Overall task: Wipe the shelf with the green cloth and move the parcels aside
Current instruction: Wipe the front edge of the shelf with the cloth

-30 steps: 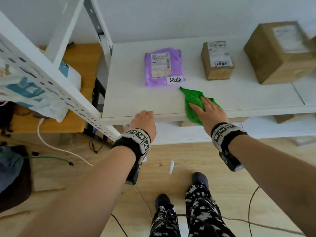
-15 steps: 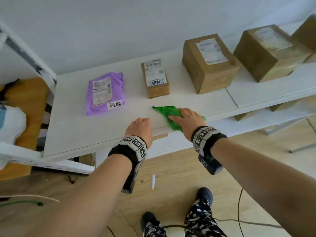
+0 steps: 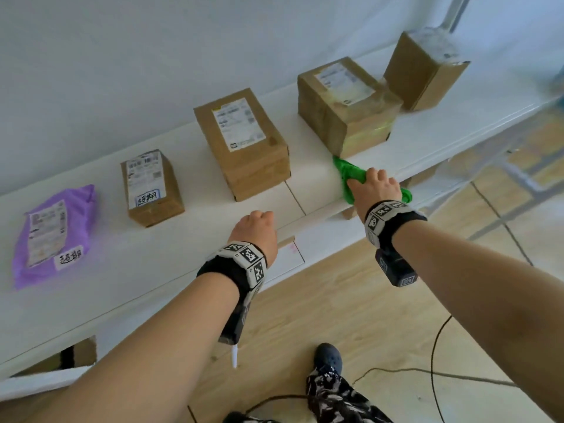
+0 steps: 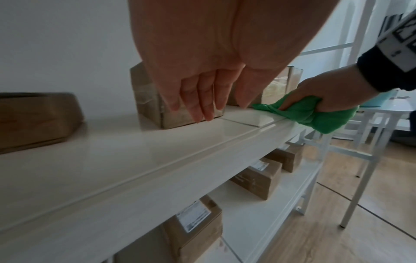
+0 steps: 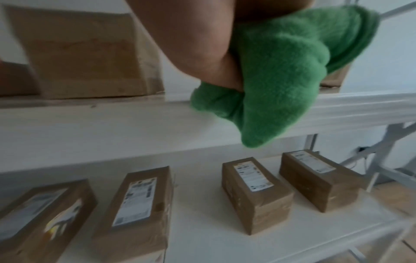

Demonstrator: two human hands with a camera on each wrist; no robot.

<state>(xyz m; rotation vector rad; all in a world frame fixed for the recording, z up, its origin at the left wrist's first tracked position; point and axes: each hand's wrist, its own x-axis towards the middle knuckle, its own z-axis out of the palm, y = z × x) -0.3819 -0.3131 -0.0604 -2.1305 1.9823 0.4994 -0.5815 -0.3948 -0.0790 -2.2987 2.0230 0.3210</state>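
Note:
My right hand [image 3: 374, 184] grips the bunched green cloth [image 3: 346, 174] at the front edge of the white shelf [image 3: 171, 254], right before a large brown box [image 3: 345, 105]. Part of the cloth [image 5: 281, 80] hangs over the edge. My left hand [image 3: 258, 222] is at the shelf's front edge before a medium brown box [image 3: 241, 141], its straight fingers [image 4: 202, 110] pointing down at the surface and holding nothing. Further left on the shelf lie a small brown box [image 3: 151, 186] and a purple parcel [image 3: 52, 233]. Another brown box [image 3: 424, 68] stands at the far right.
Several brown labelled parcels [image 5: 254, 192] stand in a row on the lower shelf [image 5: 202, 222]. The wall runs close behind the upper parcels. A wooden floor with black cables [image 3: 436, 346] lies below, and a white metal frame [image 4: 360, 160] stands to the right.
My right hand has slid the green cloth rightward along the front edge, from near the purple parcel to the large brown box. My left hand followed along the edge.

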